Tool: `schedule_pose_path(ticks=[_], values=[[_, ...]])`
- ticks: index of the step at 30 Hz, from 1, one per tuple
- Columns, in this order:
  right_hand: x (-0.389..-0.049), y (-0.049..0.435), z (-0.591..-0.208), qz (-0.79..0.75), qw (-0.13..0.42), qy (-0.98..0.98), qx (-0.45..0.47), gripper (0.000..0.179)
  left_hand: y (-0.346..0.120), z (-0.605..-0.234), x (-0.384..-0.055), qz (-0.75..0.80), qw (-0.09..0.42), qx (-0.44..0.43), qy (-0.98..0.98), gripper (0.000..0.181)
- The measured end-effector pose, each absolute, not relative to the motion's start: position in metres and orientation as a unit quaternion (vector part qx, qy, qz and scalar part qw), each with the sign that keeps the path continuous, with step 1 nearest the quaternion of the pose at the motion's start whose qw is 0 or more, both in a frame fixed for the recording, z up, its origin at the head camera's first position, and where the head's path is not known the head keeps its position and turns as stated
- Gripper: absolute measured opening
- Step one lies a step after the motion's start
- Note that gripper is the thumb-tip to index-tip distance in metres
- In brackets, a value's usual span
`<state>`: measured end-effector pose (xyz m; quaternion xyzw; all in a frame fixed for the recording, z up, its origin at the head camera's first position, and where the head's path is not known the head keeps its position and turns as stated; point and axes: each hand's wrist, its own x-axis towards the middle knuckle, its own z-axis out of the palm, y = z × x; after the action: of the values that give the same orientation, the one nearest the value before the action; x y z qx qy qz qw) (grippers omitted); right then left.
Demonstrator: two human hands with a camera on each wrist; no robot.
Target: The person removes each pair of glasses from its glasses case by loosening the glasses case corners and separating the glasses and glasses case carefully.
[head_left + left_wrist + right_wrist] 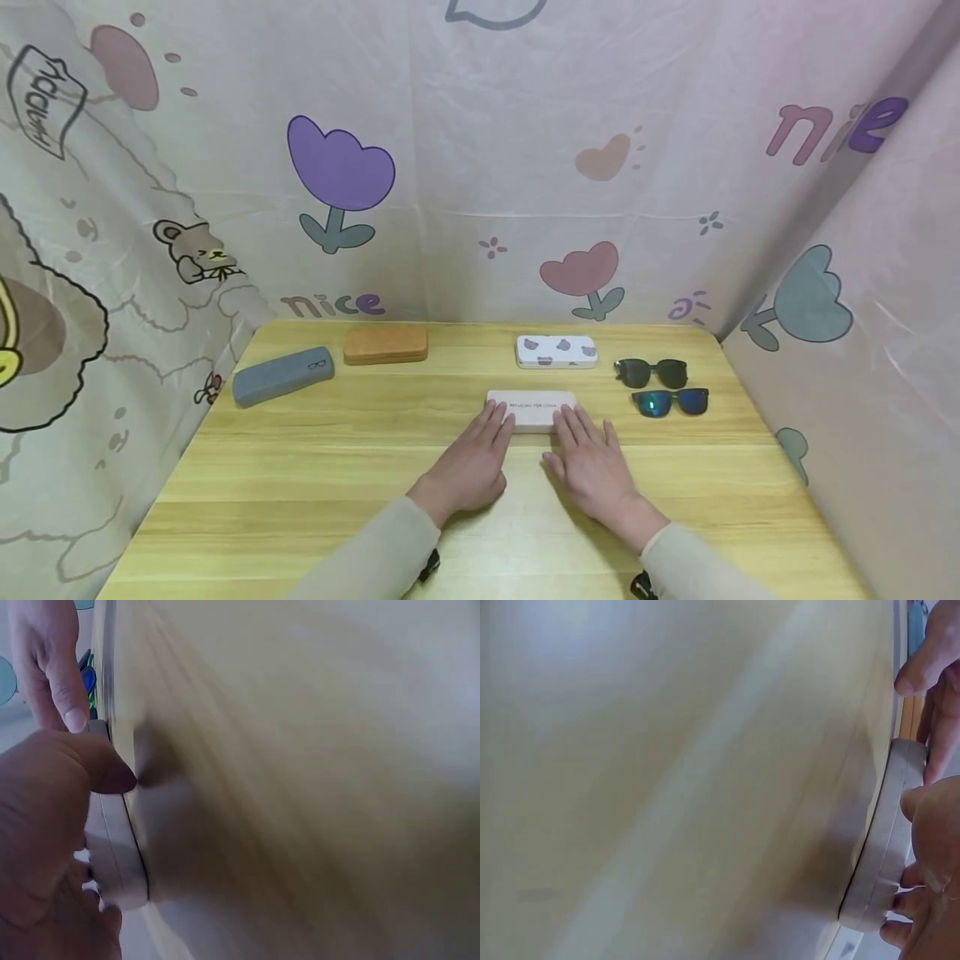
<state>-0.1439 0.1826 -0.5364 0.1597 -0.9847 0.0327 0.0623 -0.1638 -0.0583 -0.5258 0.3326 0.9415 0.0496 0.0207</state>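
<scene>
A pale glasses case with a line of dark lettering on its lid lies closed on the table, its long side facing me. My left hand rests its extended fingertips on the lid's left end. At the opposite end, the fingers of my right hand lie on the lid, fairly straight and spread, with the thumb off to the side. Both wrist views show the seam along the front of the case; the left wrist view has the case flat on the wood, and the right wrist view shows the case under the fingers.
Behind, a white patterned case stands near the back edge. To its right lie dark sunglasses and blue-lensed sunglasses. A tan case and a grey-blue case sit at back left. Printed curtains enclose the wooden table.
</scene>
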Motion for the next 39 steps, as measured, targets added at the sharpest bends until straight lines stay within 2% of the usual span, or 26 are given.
schedule_pose_path(ticks=[5,18,29,35,39], values=[[-0.154,0.193,-0.536,0.038,0.061,-0.987,0.143,0.071,-0.041,-0.52,-0.172,0.039,0.039,0.315,0.947,0.081],[-0.178,0.218,-0.533,0.067,0.048,-0.991,0.102,0.07,-0.023,-0.512,-0.194,0.028,0.068,0.35,0.934,0.079],[-0.189,0.217,-0.523,0.056,0.071,-0.992,0.092,0.067,-0.015,-0.508,-0.205,0.038,0.086,0.353,0.931,0.077],[-0.19,0.21,-0.524,0.057,0.069,-0.991,0.096,0.067,-0.023,-0.508,-0.204,0.049,0.081,0.342,0.935,0.071],[-0.19,0.207,-0.528,0.063,0.064,-0.992,0.089,0.067,-0.048,-0.509,-0.212,0.074,0.071,0.307,0.946,0.07]])
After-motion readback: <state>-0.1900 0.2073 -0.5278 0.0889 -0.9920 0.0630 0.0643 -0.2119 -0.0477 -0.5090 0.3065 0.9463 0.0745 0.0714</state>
